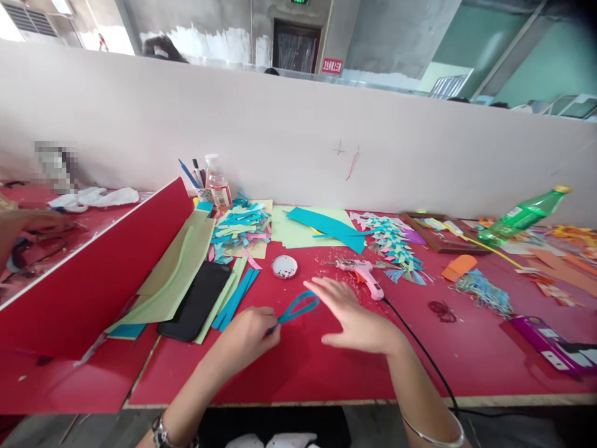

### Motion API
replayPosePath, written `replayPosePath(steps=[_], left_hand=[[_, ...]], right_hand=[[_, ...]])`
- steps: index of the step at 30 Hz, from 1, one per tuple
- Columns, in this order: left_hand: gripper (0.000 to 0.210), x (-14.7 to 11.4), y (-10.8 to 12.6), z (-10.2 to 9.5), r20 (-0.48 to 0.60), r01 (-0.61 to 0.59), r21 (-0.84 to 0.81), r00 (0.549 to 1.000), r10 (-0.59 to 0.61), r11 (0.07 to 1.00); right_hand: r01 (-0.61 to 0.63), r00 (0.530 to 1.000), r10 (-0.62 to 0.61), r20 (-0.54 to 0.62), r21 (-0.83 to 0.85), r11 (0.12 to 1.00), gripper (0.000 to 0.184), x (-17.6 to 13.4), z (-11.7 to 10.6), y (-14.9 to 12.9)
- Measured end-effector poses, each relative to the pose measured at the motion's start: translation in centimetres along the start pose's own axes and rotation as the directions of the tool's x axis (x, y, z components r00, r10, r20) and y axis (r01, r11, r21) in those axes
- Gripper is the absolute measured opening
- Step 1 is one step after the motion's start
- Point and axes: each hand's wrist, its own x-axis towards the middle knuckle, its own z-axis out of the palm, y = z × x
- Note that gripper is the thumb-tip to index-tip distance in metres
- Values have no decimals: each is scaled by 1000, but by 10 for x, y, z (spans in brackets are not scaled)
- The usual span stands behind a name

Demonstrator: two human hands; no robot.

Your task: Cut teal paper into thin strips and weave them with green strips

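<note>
A narrow blue paper strip (pixel 302 305), bent into a loop, is pinched at its ends in my left hand (pixel 255 330). My right hand (pixel 352 317) has its fingers stretched and parted, close to the rounded end of the loop; whether a fingertip touches it I cannot tell. Left of my left hand lie loose blue strips (pixel 236 298) and pale green strips (pixel 221 302). Beyond my right hand rests a pink glue gun (pixel 366 274) with a black cord. A small round lid (pixel 284 267) with dark specks sits in front of my hands.
A black phone (pixel 194 302) lies beside paper sheets (pixel 170 274) near the red divider (pixel 102 267). Piles of knotted paper (pixel 242 224) stand at the back. To the right are a tilted green bottle (pixel 522 218), thread (pixel 482 291) and a purple phone (pixel 553 342). Another person's hand (pixel 37 224) works beyond the divider.
</note>
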Motion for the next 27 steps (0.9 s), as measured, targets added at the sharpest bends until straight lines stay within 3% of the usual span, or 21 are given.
replayPosePath(steps=[1,3,6,9,13,16,18,20,22,24,27], left_hand=[[25,1,1,3,1,-39,84,999,39,996],[22,4,2,8,30,-144,176,990,141,974],[19,4,4,9,58,-239,199,971,232,950],[20,2,3,5,30,-217,220,976,215,951],[20,-3,-2,4,-38,-83,120,995,88,989],[15,-6,-5,9,-115,124,-148,983,-141,981],[30,-7,-6,11,-127,196,-323,961,-247,926],[36,-7,-5,11,-104,210,-441,954,-282,873],[28,-7,-4,9,-51,216,-518,958,-282,828],[28,-7,-3,7,-16,234,-549,957,-290,802],[33,-6,-1,7,-48,260,-534,941,-336,805]], right_hand=[[21,997,-19,75,-21,1000,79,-1,2,-7],[72,989,-71,130,-4,997,74,1,9,-20],[76,995,-77,55,28,997,46,9,22,-31],[53,999,-53,-6,45,998,23,15,31,-29],[53,997,-48,-53,90,994,14,17,36,-20],[45,995,-31,-93,162,986,13,19,39,-17],[36,992,-10,-123,210,977,10,19,41,-16],[20,989,17,-148,249,968,8,19,42,-16],[5,987,39,-156,275,961,7,19,43,-16],[-3,987,48,-152,283,959,9,18,43,-16],[-2,984,49,-170,264,964,9,18,43,-17]])
